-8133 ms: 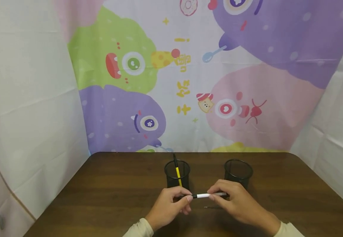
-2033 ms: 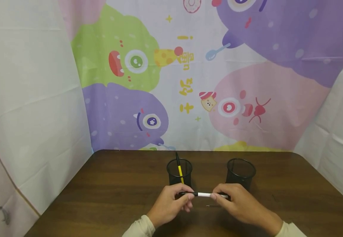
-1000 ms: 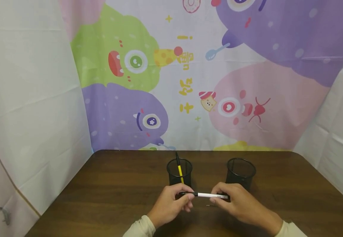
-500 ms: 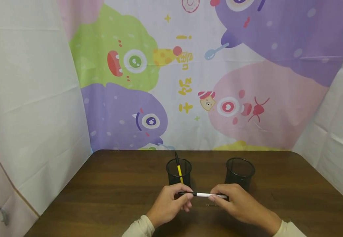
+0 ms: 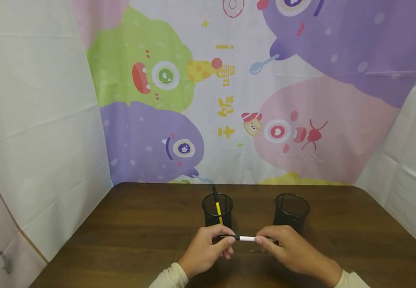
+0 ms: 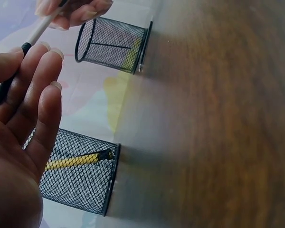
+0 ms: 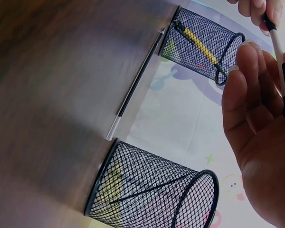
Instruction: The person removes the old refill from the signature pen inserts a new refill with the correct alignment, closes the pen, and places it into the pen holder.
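A white pen (image 5: 247, 239) with black ends lies level between my two hands, over the table. My left hand (image 5: 206, 249) pinches its black left end between thumb and fingers. With thumb and forefinger, my right hand (image 5: 291, 249) grips the white barrel near the other end, whose black tip pokes out past the fingers. Beneath the hands, a thin pen refill (image 7: 138, 81) with a dark tube and clear end lies on the table. In the head view my right hand hides most of that refill (image 5: 252, 251).
Two black mesh pen cups stand beyond the hands. The left cup (image 5: 208, 216) holds a yellow pen with a black end (image 5: 218, 208); the right cup (image 5: 291, 214) has no pen in it. A cartoon-print curtain (image 5: 229, 160) hangs behind the brown table (image 5: 132, 224).
Both hands keep nearly the same place and hold on the pen. The pen has turned slightly in the fingers: printing that showed near its right end a second ago is out of sight now.
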Tool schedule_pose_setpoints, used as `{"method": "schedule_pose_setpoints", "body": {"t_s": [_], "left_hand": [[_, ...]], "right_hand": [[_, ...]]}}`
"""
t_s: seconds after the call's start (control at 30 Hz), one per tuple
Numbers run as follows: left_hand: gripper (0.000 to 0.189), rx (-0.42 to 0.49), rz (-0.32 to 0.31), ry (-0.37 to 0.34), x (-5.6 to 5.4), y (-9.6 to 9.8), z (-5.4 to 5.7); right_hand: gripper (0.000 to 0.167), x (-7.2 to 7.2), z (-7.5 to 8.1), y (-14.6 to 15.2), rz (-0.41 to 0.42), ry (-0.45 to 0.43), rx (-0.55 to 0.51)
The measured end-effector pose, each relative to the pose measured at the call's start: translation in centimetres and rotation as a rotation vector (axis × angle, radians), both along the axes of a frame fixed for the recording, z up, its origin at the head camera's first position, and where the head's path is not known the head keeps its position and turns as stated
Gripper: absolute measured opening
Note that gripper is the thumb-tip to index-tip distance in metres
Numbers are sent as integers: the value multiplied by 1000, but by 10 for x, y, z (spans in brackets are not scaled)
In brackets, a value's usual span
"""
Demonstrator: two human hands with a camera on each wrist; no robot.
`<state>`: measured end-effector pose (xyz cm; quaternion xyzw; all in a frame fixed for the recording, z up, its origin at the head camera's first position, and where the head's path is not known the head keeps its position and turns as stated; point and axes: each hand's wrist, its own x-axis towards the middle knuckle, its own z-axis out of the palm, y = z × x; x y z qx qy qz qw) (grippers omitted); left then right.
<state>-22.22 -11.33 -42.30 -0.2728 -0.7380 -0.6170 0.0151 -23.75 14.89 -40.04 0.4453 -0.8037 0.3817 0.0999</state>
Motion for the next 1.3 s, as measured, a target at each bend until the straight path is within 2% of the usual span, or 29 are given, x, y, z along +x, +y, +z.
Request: {"method": "schedule_pose_setpoints", "body": {"t_s": [0.2,0.43,0.7,1.0,1.3], "left_hand": [[10,1,-4,-3,1,0,-1],[9,15,9,-4,0,-2,0],[10,17,10,-15,0,-3,1],[10,21,0,-7,0,-2,0],[9,-3,17,-5,0,-2,-3]], "right_hand": [[8,2,0,0,-17,10,-20],[13,3,1,0,-70,52,1],[26,0,1,0,-119,112,-25],[16,1,2,1,-107,104,-12],[7,2,4,-1,-94,112,-3]]}}
